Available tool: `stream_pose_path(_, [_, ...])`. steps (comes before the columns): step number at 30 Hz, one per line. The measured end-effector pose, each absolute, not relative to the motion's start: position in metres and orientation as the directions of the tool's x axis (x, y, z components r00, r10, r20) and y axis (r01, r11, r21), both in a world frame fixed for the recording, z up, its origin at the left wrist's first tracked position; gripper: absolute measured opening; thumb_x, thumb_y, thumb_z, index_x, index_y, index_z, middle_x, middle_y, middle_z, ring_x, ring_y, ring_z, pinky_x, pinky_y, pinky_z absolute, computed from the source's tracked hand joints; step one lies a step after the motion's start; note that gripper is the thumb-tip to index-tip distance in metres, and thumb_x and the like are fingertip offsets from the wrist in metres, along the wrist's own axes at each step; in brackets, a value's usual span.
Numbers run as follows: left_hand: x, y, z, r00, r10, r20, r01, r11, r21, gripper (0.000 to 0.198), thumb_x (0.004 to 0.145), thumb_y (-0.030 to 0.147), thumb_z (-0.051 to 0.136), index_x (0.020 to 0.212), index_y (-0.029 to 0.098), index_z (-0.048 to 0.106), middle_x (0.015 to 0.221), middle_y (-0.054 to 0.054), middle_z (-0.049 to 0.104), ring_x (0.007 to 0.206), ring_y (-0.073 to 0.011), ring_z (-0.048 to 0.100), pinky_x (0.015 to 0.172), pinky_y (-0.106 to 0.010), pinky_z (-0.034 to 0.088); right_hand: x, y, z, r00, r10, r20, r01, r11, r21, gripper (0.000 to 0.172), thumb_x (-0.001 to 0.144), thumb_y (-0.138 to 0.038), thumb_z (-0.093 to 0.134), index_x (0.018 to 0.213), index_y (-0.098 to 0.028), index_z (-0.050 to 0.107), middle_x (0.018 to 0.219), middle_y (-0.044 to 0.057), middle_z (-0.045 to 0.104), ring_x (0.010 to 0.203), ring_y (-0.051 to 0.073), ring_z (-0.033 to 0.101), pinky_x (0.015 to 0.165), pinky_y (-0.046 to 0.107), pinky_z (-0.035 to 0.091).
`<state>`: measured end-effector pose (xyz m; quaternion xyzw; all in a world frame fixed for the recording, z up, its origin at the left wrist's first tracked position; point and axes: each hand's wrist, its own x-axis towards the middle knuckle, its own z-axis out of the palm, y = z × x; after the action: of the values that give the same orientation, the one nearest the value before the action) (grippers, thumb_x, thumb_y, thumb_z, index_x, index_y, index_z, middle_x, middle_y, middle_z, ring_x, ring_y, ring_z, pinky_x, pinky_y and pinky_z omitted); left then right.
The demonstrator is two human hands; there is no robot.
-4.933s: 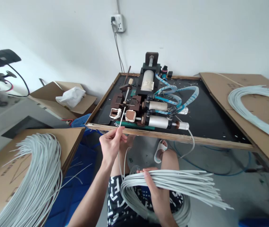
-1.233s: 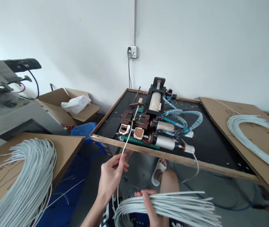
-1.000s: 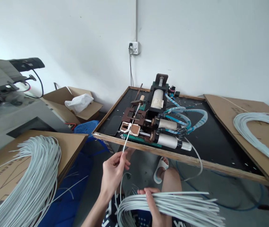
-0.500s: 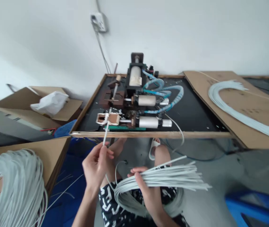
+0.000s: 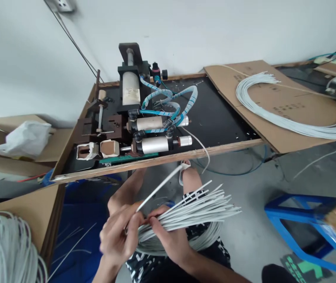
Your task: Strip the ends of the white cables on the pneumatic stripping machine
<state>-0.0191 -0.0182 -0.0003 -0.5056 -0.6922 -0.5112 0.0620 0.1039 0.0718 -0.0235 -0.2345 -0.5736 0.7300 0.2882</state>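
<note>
My left hand (image 5: 122,232) pinches a single white wire (image 5: 159,186), whose free end slants up to the right toward the table edge. Close beside it, my right hand (image 5: 169,237) is closed around a bundle of white wires (image 5: 197,210) that fans out to the right. The rest of the bundle curves in a loop over my lap, partly hidden by my hands. In front of me on the table stands a pneumatic machine (image 5: 131,92) with air cylinders and blue hoses. Its front clamp jaws (image 5: 100,149) are apart with no wire between them.
A wooden edge (image 5: 156,158) rims the black table. Cardboard (image 5: 288,106) at the right bears another curved wire bundle (image 5: 274,114). At the lower left lies a large pile of wires (image 5: 5,247). An open box holds a white bag (image 5: 26,137). A blue stool (image 5: 292,224) stands right.
My left hand has drawn its wire back out of the front clamp, which has opened, and brought it to the bundle in my right hand. The view has turned right and down.
</note>
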Motion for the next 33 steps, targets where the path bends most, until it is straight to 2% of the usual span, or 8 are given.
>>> stream_pose_path(4, [-0.038, 0.005, 0.009, -0.429, 0.880, 0.204, 0.681, 0.167, 0.713, 0.027, 0.101, 0.032, 0.057, 0.121, 0.026, 0.074, 0.104, 0.000, 0.074, 0.095, -0.0117, 0.071, 0.084, -0.016, 0.055, 0.104, 0.069, -0.026, -0.737, 0.676, 0.005, -0.165, -0.173, -0.971, 0.014, 0.093, -0.028, 0.061, 0.091, -0.015, 0.067, 0.089, 0.003, 0.068, 0.088, 0.013, 0.067, 0.088, 0.019, 0.052])
stream_pose_path(7, [-0.048, 0.016, 0.016, -0.452, 0.892, 0.020, 0.613, 0.294, 0.733, 0.040, 0.101, 0.051, 0.051, 0.132, 0.031, 0.067, 0.136, 0.003, 0.062, 0.134, -0.0169, 0.054, 0.114, -0.025, 0.047, 0.102, 0.064, -0.028, -0.753, 0.657, -0.033, -0.169, -0.242, -0.956, 0.017, 0.095, -0.031, 0.058, 0.094, -0.015, 0.064, 0.089, 0.004, 0.070, 0.086, 0.015, 0.071, 0.084, 0.021, 0.056])
stream_pose_path(12, [-0.037, 0.022, 0.041, -0.313, 0.942, -0.122, 0.466, 0.264, 0.845, 0.033, 0.100, 0.053, 0.055, 0.119, 0.033, 0.073, 0.121, 0.002, 0.069, 0.116, -0.0140, 0.063, 0.101, -0.020, 0.047, 0.096, 0.066, -0.027, -0.736, 0.677, -0.030, -0.183, -0.241, -0.953, 0.016, 0.091, -0.031, 0.062, 0.096, -0.017, 0.064, 0.100, 0.006, 0.070, 0.097, 0.017, 0.069, 0.092, 0.023, 0.055])
stream_pose_path(15, [-0.025, 0.023, 0.048, -0.171, 0.975, -0.144, 0.472, 0.209, 0.856, 0.035, 0.103, 0.046, 0.050, 0.095, 0.022, 0.075, 0.095, -0.002, 0.070, 0.093, -0.0122, 0.063, 0.085, -0.019, 0.045, 0.091, 0.069, -0.031, -0.745, 0.667, -0.008, -0.186, -0.219, -0.958, 0.021, 0.086, -0.031, 0.064, 0.102, -0.018, 0.061, 0.107, 0.007, 0.069, 0.104, 0.019, 0.068, 0.093, 0.024, 0.056])
stream_pose_path(19, [-0.020, 0.018, 0.038, -0.294, 0.946, -0.134, 0.384, 0.246, 0.890, 0.046, 0.104, 0.047, 0.047, 0.080, 0.015, 0.069, 0.079, -0.002, 0.064, 0.075, -0.0090, 0.057, 0.070, -0.017, 0.040, 0.090, 0.068, -0.040, -0.762, 0.648, 0.008, -0.145, -0.158, -0.977, 0.025, 0.088, -0.034, 0.064, 0.106, -0.016, 0.065, 0.106, 0.007, 0.071, 0.103, 0.017, 0.069, 0.092, 0.021, 0.055])
stream_pose_path(24, [-0.020, 0.009, 0.022, -0.530, 0.835, -0.146, 0.062, 0.210, 0.976, 0.046, 0.099, 0.057, 0.055, 0.092, 0.015, 0.074, 0.089, -0.003, 0.073, 0.080, -0.0113, 0.069, 0.070, -0.012, 0.051, 0.096, 0.070, -0.045, -0.763, 0.645, 0.036, -0.105, -0.070, -0.992, 0.029, 0.095, -0.038, 0.061, 0.104, -0.014, 0.073, 0.103, 0.006, 0.074, 0.098, 0.014, 0.071, 0.090, 0.013, 0.053])
stream_pose_path(29, [-0.013, -0.002, 0.014, -0.712, 0.702, -0.023, 0.098, 0.132, 0.986, 0.044, 0.098, 0.054, 0.058, 0.081, 0.018, 0.078, 0.084, -0.002, 0.073, 0.089, -0.0100, 0.068, 0.085, -0.009, 0.051, 0.103, 0.074, -0.056, -0.800, 0.598, 0.044, -0.056, -0.001, -0.998, 0.029, 0.101, -0.041, 0.058, 0.111, -0.017, 0.072, 0.114, 0.005, 0.073, 0.108, 0.015, 0.070, 0.097, 0.016, 0.053])
stream_pose_path(33, [-0.015, -0.009, 0.005, -0.821, 0.569, 0.042, 0.125, 0.107, 0.986, 0.042, 0.094, 0.053, 0.064, 0.075, 0.018, 0.078, 0.081, -0.003, 0.073, 0.090, -0.0113, 0.070, 0.075, -0.009, 0.051, 0.109, 0.073, -0.060, -0.800, 0.599, -0.034, 0.006, -0.049, -0.999, 0.033, 0.101, -0.047, 0.060, 0.112, -0.019, 0.074, 0.113, 0.004, 0.073, 0.106, 0.016, 0.070, 0.098, 0.018, 0.053])
